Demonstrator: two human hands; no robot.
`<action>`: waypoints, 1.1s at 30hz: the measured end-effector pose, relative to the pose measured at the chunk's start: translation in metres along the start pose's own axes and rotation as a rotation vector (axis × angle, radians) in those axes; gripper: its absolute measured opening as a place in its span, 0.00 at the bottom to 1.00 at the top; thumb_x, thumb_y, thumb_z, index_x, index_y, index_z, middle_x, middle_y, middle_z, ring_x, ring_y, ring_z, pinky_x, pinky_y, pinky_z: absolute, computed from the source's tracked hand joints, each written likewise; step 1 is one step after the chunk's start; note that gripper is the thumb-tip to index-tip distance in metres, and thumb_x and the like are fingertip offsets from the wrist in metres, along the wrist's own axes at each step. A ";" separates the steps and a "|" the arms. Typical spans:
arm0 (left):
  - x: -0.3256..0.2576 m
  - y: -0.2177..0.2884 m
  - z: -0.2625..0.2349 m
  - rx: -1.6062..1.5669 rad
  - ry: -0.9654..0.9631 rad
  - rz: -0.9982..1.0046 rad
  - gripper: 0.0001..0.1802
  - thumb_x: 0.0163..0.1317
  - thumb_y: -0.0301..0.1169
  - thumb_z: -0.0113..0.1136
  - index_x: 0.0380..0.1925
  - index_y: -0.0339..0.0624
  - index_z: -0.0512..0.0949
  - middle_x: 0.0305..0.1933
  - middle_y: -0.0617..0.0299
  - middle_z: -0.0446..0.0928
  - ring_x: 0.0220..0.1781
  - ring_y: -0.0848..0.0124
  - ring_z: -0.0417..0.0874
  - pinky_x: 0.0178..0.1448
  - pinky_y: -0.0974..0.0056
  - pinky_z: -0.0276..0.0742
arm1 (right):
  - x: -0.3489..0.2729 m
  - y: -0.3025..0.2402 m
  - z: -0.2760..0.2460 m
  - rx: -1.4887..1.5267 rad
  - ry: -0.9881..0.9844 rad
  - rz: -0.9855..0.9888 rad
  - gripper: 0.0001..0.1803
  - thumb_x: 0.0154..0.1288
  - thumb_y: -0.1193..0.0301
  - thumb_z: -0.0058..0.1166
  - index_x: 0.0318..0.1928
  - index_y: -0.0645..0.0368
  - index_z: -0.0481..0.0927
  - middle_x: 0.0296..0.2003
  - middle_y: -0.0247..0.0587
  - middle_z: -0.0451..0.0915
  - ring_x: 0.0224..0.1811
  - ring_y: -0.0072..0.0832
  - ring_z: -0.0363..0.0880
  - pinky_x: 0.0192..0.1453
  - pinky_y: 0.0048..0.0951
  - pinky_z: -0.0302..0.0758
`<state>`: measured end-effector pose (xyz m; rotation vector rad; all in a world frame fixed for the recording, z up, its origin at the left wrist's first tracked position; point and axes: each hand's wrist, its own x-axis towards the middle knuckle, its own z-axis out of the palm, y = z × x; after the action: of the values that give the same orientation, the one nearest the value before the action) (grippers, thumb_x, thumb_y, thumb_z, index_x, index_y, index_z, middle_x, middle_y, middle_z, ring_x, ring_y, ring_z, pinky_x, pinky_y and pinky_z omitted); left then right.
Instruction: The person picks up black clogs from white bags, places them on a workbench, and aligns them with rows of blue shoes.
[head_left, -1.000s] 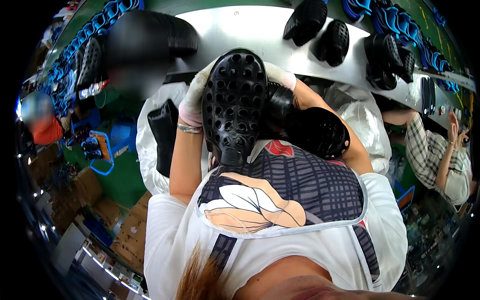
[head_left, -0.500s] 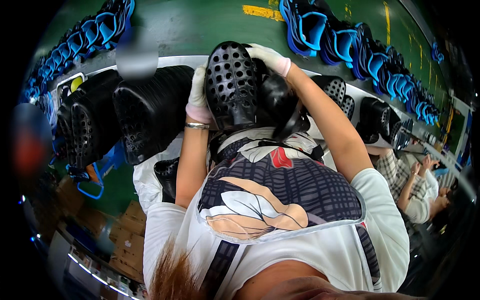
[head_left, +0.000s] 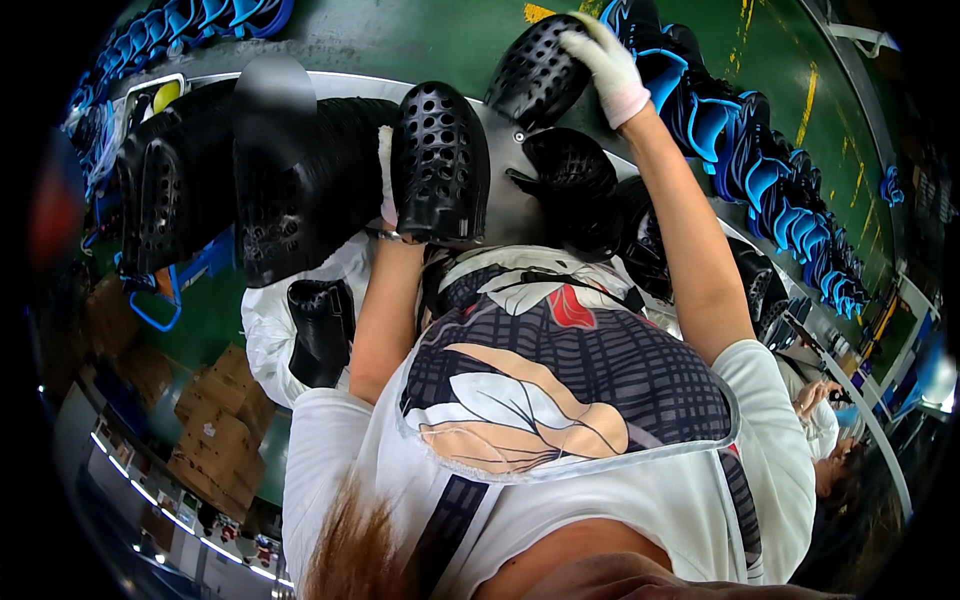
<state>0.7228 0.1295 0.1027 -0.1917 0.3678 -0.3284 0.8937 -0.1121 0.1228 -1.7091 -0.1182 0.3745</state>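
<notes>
My left hand (head_left: 387, 178), in a white glove, grips the left side of a black perforated shoe-shaped shell (head_left: 440, 160), holding it upright before my apron; most of its fingers are hidden behind the shell. Farther out and to the right, my gloved right hand (head_left: 606, 72) has its fingers over the edge of a second black perforated shell (head_left: 538, 70), which is tilted above the metal table (head_left: 506, 160). Between my hands and nearer my body lies a nested pile of black shells (head_left: 578, 180).
Long nested stacks of black shells (head_left: 335, 165) stand at the left. Rows of black-and-blue shoes (head_left: 715, 125) line the green floor beyond the table. A loose black shell (head_left: 320, 330) lies on a white bag by my left arm. Cardboard boxes (head_left: 215, 440) sit lower left.
My right hand has moved outward to the right with a shell, apart from the left one. The left hand's shell has shifted slightly left. The metal tabletop between them now shows.
</notes>
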 end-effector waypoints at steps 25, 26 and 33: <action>-0.071 -0.052 0.032 1.895 0.346 0.792 0.49 0.44 0.42 0.75 0.67 0.42 0.61 0.60 0.47 0.66 0.60 0.56 0.74 0.63 0.56 0.74 | -0.073 -0.073 0.039 0.606 -0.059 0.071 0.20 0.67 0.64 0.50 0.57 0.58 0.73 0.50 0.36 0.79 0.53 0.31 0.77 0.60 0.36 0.71; -0.084 -0.058 0.050 1.886 0.278 0.787 0.59 0.39 0.40 0.79 0.71 0.43 0.54 0.65 0.47 0.61 0.64 0.55 0.70 0.65 0.54 0.73 | -0.084 -0.091 0.048 0.613 -0.098 0.014 0.21 0.67 0.66 0.49 0.58 0.60 0.72 0.49 0.37 0.79 0.52 0.30 0.77 0.59 0.33 0.71; -0.155 -0.065 0.065 1.587 0.025 1.013 0.74 0.33 0.40 0.84 0.73 0.45 0.38 0.65 0.51 0.64 0.66 0.61 0.68 0.70 0.57 0.65 | -0.168 -0.150 0.124 0.397 -0.197 -0.198 0.31 0.61 0.71 0.56 0.64 0.62 0.65 0.51 0.39 0.75 0.53 0.25 0.73 0.61 0.27 0.69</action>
<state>0.5935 0.1314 0.2277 1.5203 0.1069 0.4442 0.7168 -0.0169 0.2838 -1.2549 -0.3331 0.3890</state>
